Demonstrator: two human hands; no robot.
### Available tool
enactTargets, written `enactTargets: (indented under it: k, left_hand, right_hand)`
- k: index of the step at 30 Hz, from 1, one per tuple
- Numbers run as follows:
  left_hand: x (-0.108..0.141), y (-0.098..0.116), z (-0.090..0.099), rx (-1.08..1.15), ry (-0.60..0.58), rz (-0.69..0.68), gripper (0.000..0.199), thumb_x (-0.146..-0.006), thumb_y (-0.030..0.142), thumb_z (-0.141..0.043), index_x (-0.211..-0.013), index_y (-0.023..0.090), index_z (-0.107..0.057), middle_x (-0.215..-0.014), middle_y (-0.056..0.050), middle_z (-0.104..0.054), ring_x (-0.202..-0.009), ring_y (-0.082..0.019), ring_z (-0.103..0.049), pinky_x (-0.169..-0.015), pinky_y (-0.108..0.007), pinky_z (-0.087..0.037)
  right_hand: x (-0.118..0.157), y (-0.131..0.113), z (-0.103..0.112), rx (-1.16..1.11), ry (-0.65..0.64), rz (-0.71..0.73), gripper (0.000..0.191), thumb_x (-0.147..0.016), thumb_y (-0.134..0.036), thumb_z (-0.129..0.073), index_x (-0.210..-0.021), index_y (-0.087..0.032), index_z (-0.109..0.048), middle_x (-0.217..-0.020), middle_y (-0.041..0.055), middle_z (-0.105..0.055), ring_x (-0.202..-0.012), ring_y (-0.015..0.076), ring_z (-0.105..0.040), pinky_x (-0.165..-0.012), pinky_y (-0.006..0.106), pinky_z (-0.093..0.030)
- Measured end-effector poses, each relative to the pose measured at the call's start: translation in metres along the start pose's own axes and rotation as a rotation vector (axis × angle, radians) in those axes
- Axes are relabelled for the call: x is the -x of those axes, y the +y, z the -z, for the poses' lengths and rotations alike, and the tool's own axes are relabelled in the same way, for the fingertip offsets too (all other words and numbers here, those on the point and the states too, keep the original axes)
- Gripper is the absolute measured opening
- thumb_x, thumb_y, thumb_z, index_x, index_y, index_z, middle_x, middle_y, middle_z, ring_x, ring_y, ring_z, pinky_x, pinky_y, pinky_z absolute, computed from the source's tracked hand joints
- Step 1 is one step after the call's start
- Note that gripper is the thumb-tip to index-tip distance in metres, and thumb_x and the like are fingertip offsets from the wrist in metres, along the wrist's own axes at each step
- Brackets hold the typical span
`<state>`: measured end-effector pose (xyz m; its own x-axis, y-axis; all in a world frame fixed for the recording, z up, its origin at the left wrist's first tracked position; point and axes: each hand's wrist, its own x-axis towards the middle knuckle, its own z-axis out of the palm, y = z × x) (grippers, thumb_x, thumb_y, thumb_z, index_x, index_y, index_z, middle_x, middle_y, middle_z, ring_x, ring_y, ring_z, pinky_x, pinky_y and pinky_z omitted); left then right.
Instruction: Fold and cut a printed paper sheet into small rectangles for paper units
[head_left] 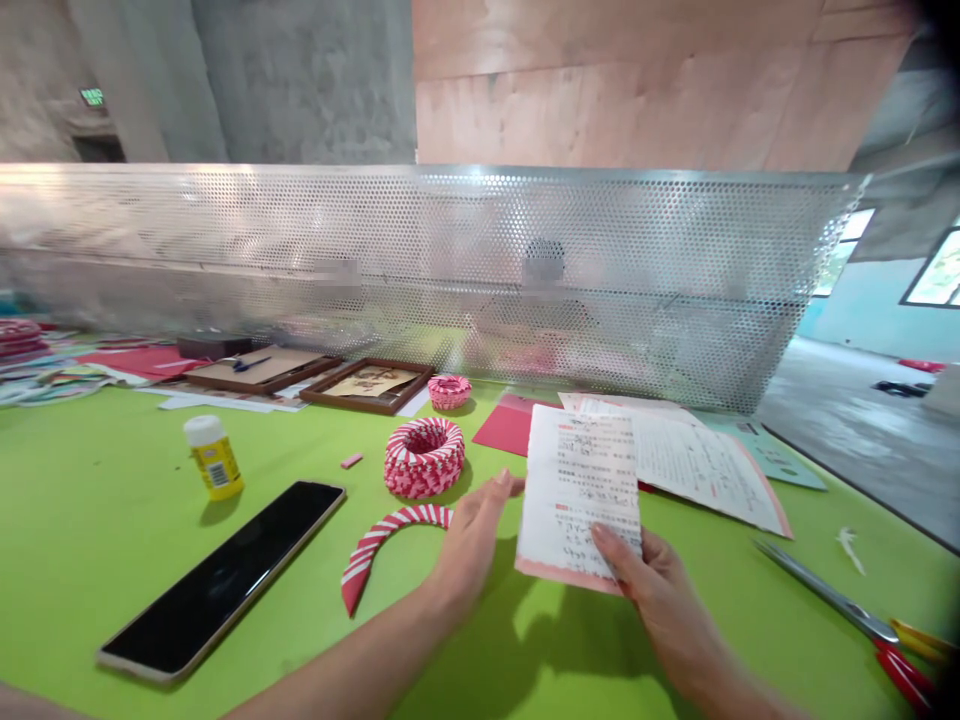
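Note:
My right hand (664,600) grips a folded sheet of printed paper (577,480) with handwriting on it, the thumb on its front near the lower right corner. The sheet is held up above the green table. Just left of its left edge is my left hand (472,535), fingers stretched out and holding nothing. Partly behind the left hand lies a curved red-and-white striped paper strip (382,540), tapering to a red point. Beyond it stands a ring woven of red and white folded paper (424,458), with a smaller pink woven piece (450,392) behind it.
A black phone (225,580) and a yellow glue stick (214,460) are at left. Scissors (840,600) lie at right. Printed sheets (705,470) and a red sheet (506,425) lie behind the held paper. Wooden frames (367,385) sit before a perforated metal screen (420,260).

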<state>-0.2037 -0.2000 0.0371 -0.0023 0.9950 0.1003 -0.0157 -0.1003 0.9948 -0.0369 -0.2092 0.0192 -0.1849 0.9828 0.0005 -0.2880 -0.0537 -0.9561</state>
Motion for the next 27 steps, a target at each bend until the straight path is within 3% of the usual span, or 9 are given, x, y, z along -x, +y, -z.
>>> enactTargets:
  k: [5, 8, 17, 27]
  left_hand:
    - [0.004, -0.001, 0.004, -0.972, 0.239, -0.643, 0.046, -0.08, 0.033, -0.041, -0.121, 0.01, -0.042, -0.135, -0.014, -0.028, -0.125, -0.027, -0.018, -0.101, -0.046, -0.007]
    - [0.007, 0.0, 0.003, -1.236, 0.288, -0.828, 0.053, -0.08, 0.03, -0.042, -0.126, 0.006, -0.033, -0.137, -0.018, -0.02, -0.126, -0.028, -0.011, -0.101, -0.048, -0.003]
    - [0.008, -0.001, -0.001, -1.421, 0.359, -1.019, 0.052, -0.08, 0.029, -0.043, -0.127, 0.008, -0.033, -0.136, -0.014, -0.022, -0.126, -0.027, -0.016, -0.101, -0.047, -0.002]
    - [0.009, -0.001, 0.0, -1.466, 0.344, -1.077, 0.048, -0.082, 0.023, -0.04, -0.127, 0.007, -0.032, -0.134, -0.012, -0.028, -0.125, -0.019, -0.019, -0.102, -0.042, 0.003]
  right_hand:
    - [-0.006, 0.004, 0.006, -0.146, 0.193, 0.09, 0.025, -0.067, -0.031, -0.065, -0.091, -0.024, -0.065, -0.091, 0.0019, -0.067, -0.091, 0.0215, -0.058, -0.085, 0.036, -0.043]
    - [-0.007, 0.004, 0.008, -0.186, 0.224, 0.106, 0.023, -0.067, -0.029, -0.065, -0.09, -0.025, -0.065, -0.09, 0.0004, -0.068, -0.092, 0.0195, -0.057, -0.089, 0.033, -0.04]
    - [-0.007, 0.006, 0.012, -0.134, 0.202, 0.079, 0.023, -0.07, -0.031, -0.062, -0.093, -0.026, -0.064, -0.096, -0.0008, -0.066, -0.097, 0.0184, -0.055, -0.085, 0.031, -0.043]
    - [-0.01, 0.008, 0.012, -0.174, 0.214, 0.091, 0.025, -0.069, -0.029, -0.064, -0.094, -0.023, -0.064, -0.094, 0.0008, -0.066, -0.095, 0.0208, -0.056, -0.083, 0.034, -0.045]
